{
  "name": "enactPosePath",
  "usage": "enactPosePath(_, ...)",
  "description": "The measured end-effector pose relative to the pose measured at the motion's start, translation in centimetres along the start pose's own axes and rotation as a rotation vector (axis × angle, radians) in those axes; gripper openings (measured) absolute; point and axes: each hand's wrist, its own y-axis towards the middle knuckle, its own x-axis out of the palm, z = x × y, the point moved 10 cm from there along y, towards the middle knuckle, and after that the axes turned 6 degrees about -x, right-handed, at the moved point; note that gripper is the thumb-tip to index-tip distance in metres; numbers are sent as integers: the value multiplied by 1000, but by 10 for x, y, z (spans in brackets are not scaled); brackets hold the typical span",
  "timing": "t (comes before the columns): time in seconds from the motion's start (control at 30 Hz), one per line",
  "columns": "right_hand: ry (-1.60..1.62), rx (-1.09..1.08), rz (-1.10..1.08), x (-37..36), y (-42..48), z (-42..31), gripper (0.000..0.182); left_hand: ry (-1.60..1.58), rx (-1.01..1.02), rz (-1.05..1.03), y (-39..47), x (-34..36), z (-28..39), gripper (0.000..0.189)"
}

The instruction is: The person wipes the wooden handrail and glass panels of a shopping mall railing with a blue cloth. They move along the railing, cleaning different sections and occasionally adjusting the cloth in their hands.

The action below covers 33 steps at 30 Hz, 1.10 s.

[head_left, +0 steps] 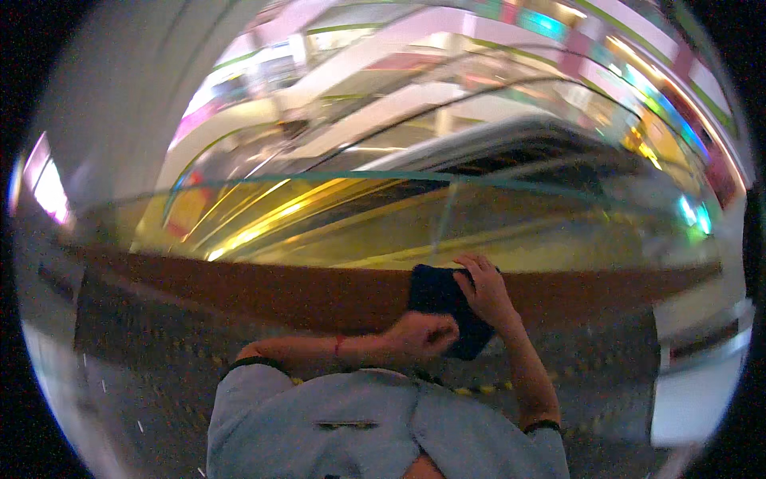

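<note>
A dark blue or black item, seemingly cloth or a pouch [434, 290], is held in front of my chest; blur hides its exact kind. My right hand [483, 288] grips its upper right edge, fingers bent over the top. Across its lower left part lies my left hand [426, 335], with the fingers curled in; whether they pinch the item cannot be told. A thin red band [340, 346] circles my left wrist.
A brown ledge [269, 293] runs across before me, topped by a glass barrier with a greenish rail [389, 175]. Beyond it are what look like escalators [514, 143] and lit upper floors. A large grey pillar or wall [119, 102] rises at the left.
</note>
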Motion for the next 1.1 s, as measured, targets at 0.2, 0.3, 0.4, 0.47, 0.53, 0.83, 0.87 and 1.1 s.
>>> enactPosePath(0.2, -183, -187, -393, 65, -23, 1, 47, -457, -656, -71, -36, 156, -112, 35)
enactPosePath(0.3, -198, -317, -378, 77, -29, -15, 47, -779, -778, 220, -32, 193, -159, 49)
enactPosePath(0.4, -228, -395, -376, 82, -28, -34, 48, -914, -784, 487, -27, 200, -181, 63)
enactPosePath(0.47, -206, -380, -429, 89, -23, -41, 46, -878, -760, 625, -29, 192, -184, 72)
enactPosePath(0.53, -239, -326, -515, 97, -21, -41, 48, -784, -781, 654, -31, 184, -181, 73)
enactPosePath(0.83, -212, -511, -356, 108, 5, -40, 47, -1042, -576, 878, -51, 119, -98, 61)
enactPosePath(0.87, -198, -584, -301, 109, 7, -48, 47, -1154, -660, 901, -56, 116, -91, 62)
enactPosePath(1.1, -224, -564, -347, 171, 46, -85, 49, -1144, -750, 1165, -111, 55, -85, 65)
